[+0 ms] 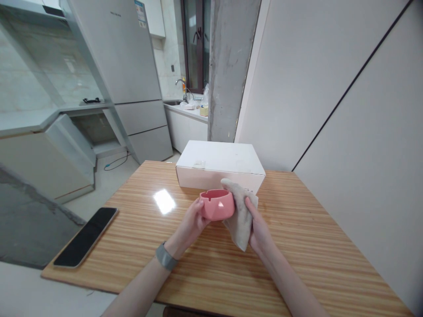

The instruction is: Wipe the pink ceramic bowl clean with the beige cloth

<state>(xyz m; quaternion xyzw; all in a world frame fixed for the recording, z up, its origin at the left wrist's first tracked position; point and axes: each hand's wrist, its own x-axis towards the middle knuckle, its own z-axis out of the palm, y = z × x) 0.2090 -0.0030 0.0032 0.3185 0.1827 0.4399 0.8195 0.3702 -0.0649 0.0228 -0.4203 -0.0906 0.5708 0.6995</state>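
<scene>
A pink ashtray (218, 207) with notches in its rim is held up over the wooden table (158, 246). My left hand (194, 216) grips it by its left side, thumb near the rim and fingers beneath. In my right hand (257, 226) is a grey cloth (240, 215), pinched with the thumb on its front. The cloth hangs down and lies against the right side of the ashtray. Fingers of my right hand are mostly hidden behind the cloth.
A white cardboard box (220, 160) stands at the back of the table, just beyond my hands. On the left a phone (86, 237) lies near the table's edge. A wall (346, 154) borders the right side; a fridge (132, 88) stands behind.
</scene>
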